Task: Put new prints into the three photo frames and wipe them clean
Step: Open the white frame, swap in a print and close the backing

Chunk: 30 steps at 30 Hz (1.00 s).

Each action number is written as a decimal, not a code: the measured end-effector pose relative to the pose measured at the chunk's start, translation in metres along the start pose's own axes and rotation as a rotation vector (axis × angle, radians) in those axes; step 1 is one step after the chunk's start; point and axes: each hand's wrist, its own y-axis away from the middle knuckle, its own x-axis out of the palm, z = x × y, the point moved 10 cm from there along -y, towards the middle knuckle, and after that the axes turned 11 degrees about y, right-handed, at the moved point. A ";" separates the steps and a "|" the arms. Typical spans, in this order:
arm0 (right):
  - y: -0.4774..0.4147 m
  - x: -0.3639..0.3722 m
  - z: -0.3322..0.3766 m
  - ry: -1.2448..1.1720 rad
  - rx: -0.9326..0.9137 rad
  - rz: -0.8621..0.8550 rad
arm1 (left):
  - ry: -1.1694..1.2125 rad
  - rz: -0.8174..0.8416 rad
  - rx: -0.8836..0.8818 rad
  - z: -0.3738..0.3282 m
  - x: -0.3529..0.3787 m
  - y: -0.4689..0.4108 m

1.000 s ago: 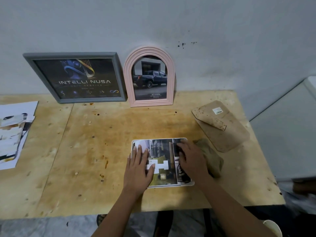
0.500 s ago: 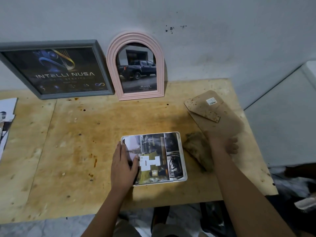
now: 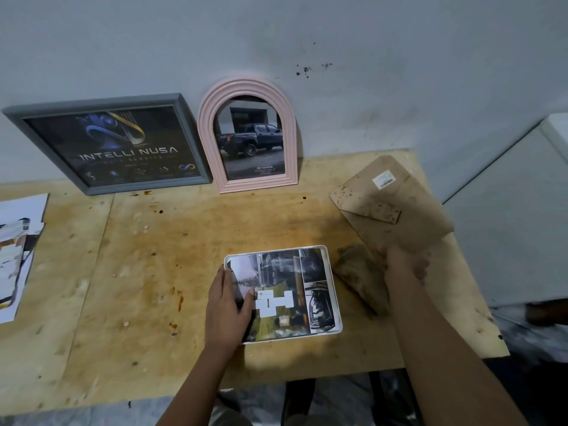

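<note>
Surface: we see a stained plywood table [image 3: 147, 272] set against a grey wall [image 3: 307, 32].
Rear row: grey frame [image 3: 18, 118] w/ "INTELLI NUSA" print and pink arch frame [image 3: 209, 118] w/ truck print; both lean upright on the wall, side by side, edges touching or nearly so.
White frame [image 3: 333, 290]: lies flat near the front edge, centre-right. A print [image 3: 295, 272] sits inside it, collage side up.
Left hand [image 3: 226, 305]: palm down on the frame's left part, fingers flat and spread, pressing the print; gripping nothing.
Backing board [image 3: 399, 207]: brown, w/ folded stand flap and white barcode label; at the table's right rear, its near end raised off the table.
Right hand [image 3: 405, 265]: at the board's near edge. Fingers curl around that edge, thumb side on top; we read this as a pinch grip on the board.
Cloth [image 3: 361, 278]: brown, crumpled, on the table between white frame and right hand, just beside both.
Paper stack [image 3: 15, 250]: loose prints at the far left edge, well apart from the hands; partly cut off by the view.
</note>
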 end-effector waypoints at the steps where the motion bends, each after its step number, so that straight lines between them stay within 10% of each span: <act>1: 0.001 -0.003 0.002 -0.079 -0.033 -0.004 | 0.008 0.002 0.004 0.000 0.000 0.001; 13: 0.087 -0.104 0.089 -0.724 -0.628 -0.167 | 0.237 -0.102 -0.074 0.008 -0.021 0.014; 17: 0.143 -0.122 0.137 -0.848 -0.894 0.044 | 0.298 -0.062 -0.061 0.011 -0.027 0.014; 24: 0.279 -0.011 0.169 -0.060 -1.375 0.473 | 0.324 -0.017 -0.070 0.022 -0.033 0.020; 30: 0.309 0.100 0.128 0.741 -1.697 0.197 | 0.304 -0.012 -0.054 0.031 -0.033 0.019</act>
